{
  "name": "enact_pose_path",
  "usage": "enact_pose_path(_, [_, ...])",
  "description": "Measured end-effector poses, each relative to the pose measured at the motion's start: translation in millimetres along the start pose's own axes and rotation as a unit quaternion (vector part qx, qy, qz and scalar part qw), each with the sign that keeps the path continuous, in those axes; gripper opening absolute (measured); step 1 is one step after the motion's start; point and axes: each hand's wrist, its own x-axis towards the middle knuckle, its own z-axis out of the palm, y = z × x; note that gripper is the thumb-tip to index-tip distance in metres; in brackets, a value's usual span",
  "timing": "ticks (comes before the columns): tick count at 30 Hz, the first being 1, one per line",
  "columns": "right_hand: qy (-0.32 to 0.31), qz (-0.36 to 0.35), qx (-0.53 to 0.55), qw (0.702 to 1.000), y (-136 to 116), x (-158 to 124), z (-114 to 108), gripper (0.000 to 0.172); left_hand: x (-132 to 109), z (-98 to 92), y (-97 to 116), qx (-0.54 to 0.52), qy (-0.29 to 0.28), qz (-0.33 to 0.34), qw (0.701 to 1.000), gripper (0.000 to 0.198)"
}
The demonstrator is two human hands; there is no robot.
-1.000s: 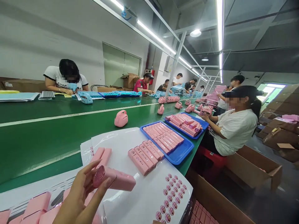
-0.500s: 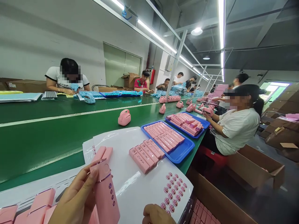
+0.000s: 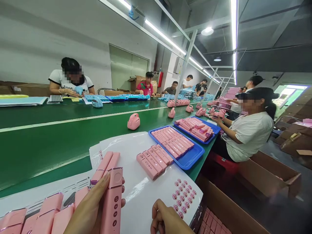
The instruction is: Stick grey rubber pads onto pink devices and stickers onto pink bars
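L hand [image 3: 89, 208] now w/ fingers clamped round a long pink plastic case [image 3: 113, 195], over L side of glossy white sheet [image 3: 133, 169]. R hand [image 3: 169, 217] nr sheet's front edge, fingers curled; can't tell if gripping.

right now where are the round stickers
In the head view, the round stickers lie low, right of centre, on the white sheet, between the right hand and the nearer blue tray.
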Motion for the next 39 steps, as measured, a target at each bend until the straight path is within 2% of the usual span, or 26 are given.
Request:
enact_pose_path(1, [-0.004,0.000,0.019,1.000,2,0,0,0.045,-1,1.8,1,0.022,-0.001,0.004,1.000,0.033])
enact_pose_path(3, [-0.008,-0.002,0.061,0.998,5,-1,-1,0.046,-1,3.1,1,0.050,-0.007,0.010,0.999,0.026])
enact_pose_path(5, [-0.003,-0.012,0.105,0.994,7,-3,-1,0.045,1,2.0,-1,0.041,-0.016,0.010,0.999,0.025])
enact_pose_path(8, [0.031,-0.059,0.178,0.982,-1,-7,-3,0.036,7,-2.2,-8,0.046,-0.044,-0.029,0.998,0.027])
enact_pose_path(11, [0.098,-0.113,0.244,0.958,-23,-15,-8,0.030,13,-7.2,-18,0.058,-0.106,-0.045,0.992,0.033])
enact_pose_path(14, [0.142,-0.164,0.273,0.937,-51,-25,-13,0.031,16,-11.0,-29,0.027,-0.202,-0.028,0.979,0.039])
enact_pose_path(16, [0.158,-0.193,0.267,0.931,-69,-32,-13,0.030,16,-12.3,-35,0.024,-0.246,-0.021,0.969,0.039])
enact_pose_path(22, [0.221,-0.212,0.200,0.931,-98,-40,4,0.026,14,-13.1,-40,0.062,-0.303,-0.012,0.951,0.036])
enact_pose_path(25, [0.228,-0.209,0.175,0.935,-101,-39,9,0.024,14,-12.9,-38,0.076,-0.330,-0.012,0.941,0.033])
enact_pose_path(30, [0.246,-0.186,0.127,0.943,-103,-40,7,0.023,12,-12.3,-36,0.078,-0.333,-0.022,0.939,0.034])
enact_pose_path(39, [0.278,-0.182,0.112,0.936,-105,-45,14,0.019,16,-14.8,-41,0.075,-0.349,-0.034,0.933,0.037])
